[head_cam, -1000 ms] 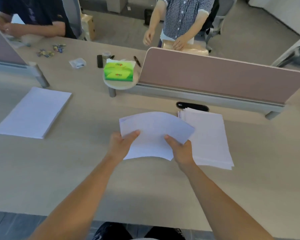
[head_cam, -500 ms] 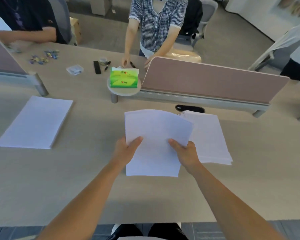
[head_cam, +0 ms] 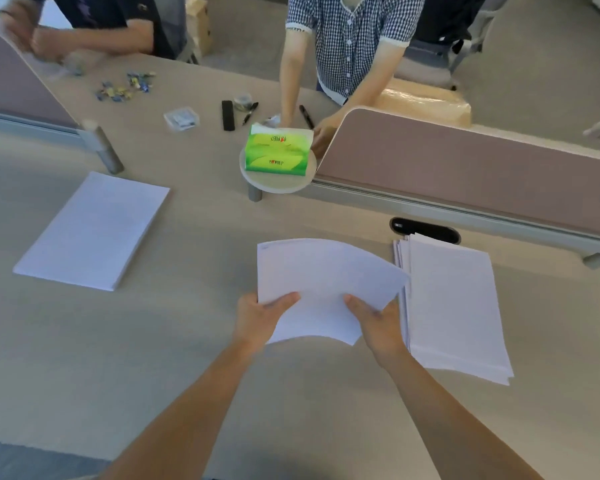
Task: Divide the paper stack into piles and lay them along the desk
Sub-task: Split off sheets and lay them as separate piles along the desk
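- Gripping a sheaf (head_cam: 323,285) of paper at its near corners, both hands hold it above the desk (head_cam: 187,375), between the pile (head_cam: 92,232) at left and the stack (head_cam: 454,306) at right.
- Left hand (head_cam: 257,318) pinches the near-left corner, thumb on top; right hand (head_cam: 378,322) clamps the near-right corner, thumb on top too.
- Both forearms reach forward from the bottom edge, converging on the sheaf.
- Sheaf bows upward, long axis running away from the person, its right edge overlapping the stack's left edge.
- Pile lies flat, tilted slightly rightward.
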`<state>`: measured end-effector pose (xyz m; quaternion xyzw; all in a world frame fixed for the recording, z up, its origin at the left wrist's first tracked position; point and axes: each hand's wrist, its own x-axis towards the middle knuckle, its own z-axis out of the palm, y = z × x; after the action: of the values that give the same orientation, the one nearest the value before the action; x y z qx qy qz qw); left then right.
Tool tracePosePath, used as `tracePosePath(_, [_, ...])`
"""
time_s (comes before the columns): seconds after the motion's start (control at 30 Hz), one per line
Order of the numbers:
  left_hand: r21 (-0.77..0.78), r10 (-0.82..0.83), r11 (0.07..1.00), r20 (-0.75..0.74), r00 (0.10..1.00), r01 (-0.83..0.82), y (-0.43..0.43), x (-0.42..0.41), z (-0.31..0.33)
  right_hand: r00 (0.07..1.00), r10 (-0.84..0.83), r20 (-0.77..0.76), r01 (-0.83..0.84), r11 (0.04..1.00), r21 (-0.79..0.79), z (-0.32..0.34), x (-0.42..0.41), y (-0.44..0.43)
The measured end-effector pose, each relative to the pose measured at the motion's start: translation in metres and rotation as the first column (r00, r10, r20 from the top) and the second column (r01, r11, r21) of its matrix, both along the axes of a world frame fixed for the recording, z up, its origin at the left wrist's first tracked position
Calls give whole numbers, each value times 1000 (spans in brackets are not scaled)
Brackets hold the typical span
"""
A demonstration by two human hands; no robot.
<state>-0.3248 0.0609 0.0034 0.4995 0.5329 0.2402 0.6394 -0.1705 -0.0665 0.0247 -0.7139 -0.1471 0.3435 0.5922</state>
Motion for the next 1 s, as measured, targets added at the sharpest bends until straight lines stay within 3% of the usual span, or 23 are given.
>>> tracePosePath(0.3, [-17, 36, 999, -120, 992, -38, 42, 16, -6, 988, 150, -41, -153, 986, -62, -9, 26, 38])
tracePosePath(0.5, [34, -48, 998, -197, 979, 56, 86, 20, 2, 994, 113, 3, -111, 980, -164, -13, 38, 94])
tracePosePath(0.7, [-126, -117, 989, -397, 910, 72, 130, -7, -42, 993, 100, 58, -71, 922, -382, -57, 8, 138])
tracePosePath(0.9, [-179, -113, 983, -464, 878, 32, 153, -45, -78, 978, 146, 152, -49, 859, -509, -81, -32, 176])
tracePosePath(1.0, [-208, -107, 978, -500, 859, 1, 179, -53, -79, 979, 172, 113, -89, 850, -520, -86, -43, 206])
